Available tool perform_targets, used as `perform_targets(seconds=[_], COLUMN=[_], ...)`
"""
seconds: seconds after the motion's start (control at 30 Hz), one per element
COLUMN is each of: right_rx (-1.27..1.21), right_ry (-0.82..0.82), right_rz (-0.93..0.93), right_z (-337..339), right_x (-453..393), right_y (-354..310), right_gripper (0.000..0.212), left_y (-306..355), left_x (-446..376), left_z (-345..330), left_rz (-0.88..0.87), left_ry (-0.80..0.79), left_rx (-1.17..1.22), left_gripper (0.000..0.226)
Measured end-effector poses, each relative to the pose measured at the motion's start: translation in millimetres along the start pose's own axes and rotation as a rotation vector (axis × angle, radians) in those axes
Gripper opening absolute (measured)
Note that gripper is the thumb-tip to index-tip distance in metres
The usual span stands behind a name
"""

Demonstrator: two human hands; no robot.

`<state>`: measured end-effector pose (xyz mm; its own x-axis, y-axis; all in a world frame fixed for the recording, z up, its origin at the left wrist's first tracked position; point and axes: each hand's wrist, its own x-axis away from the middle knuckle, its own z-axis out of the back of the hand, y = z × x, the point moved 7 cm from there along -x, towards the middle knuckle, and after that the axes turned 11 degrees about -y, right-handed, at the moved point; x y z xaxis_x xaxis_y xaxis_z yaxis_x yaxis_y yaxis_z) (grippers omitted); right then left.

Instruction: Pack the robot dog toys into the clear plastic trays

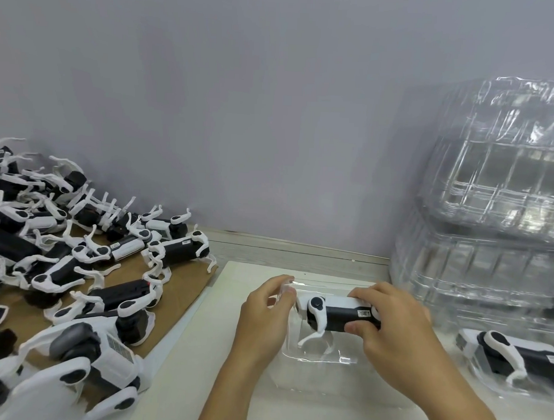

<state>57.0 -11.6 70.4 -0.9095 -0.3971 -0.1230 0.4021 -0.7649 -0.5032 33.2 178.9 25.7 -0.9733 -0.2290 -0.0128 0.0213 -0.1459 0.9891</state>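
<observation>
Right hand point(394, 326) grips black-and-white plastic robot dog toy point(334, 314) by rear body, thumb underneath, fingers over top; toy sits over clear moulded plastic tray point(314, 354) on white board point(230, 382). Left hand point(264, 317) pinches tray's left edge; edge blurred, outline hard to trace. Second packed dog point(517, 353) cut off at right. Stack of clear trays point(498, 203) behind. Loose dogs heaped point(76, 264) on brown cardboard point(177, 288), partly cropped left.

A plain, pale grey-lilac wall point(242, 113) filled the far side under soft, even light. Below it ran a light wood-grain counter point(299, 252), with a flat brown cardboard sheet point(177, 288) lying at its left.
</observation>
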Motion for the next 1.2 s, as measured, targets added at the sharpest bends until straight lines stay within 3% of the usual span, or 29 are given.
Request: perform_targets(seconds=[0.37, 0.63, 0.83, 1.1, 1.2], right_rx=[0.212, 0.162, -0.027, 0.061, 0.089], right_ry=[0.086, 0.068, 0.017, 0.042, 0.088], right_rz=[-0.032, -0.037, -0.015, -0.114, -0.138], right_z=[-1.2, -7.2, -0.5, 16.0, 13.2], right_x=[-0.1, -2.0, -1.0, 0.5, 0.5], right_y=[-2.9, -3.1, 7.6, 22.8, 24.4], right_gripper=[0.027, 0.022, 0.045, 0.005, 0.008], left_y=[-0.2, -1.6, -6.8, -11.9, -13.4], left_x=[-0.4, -2.5, -4.6, -7.2, -6.9], left_z=[0.1, 0.6, 2.5, 2.7, 3.4], left_rz=[0.006, 0.0, 0.028, 0.062, 0.075], left_ry=[-0.023, -0.017, 0.005, -0.023, -0.024], left_rx=[-0.018, -0.056, -0.074, -0.11, -0.122], left_gripper=[0.017, 0.018, 0.02, 0.023, 0.025])
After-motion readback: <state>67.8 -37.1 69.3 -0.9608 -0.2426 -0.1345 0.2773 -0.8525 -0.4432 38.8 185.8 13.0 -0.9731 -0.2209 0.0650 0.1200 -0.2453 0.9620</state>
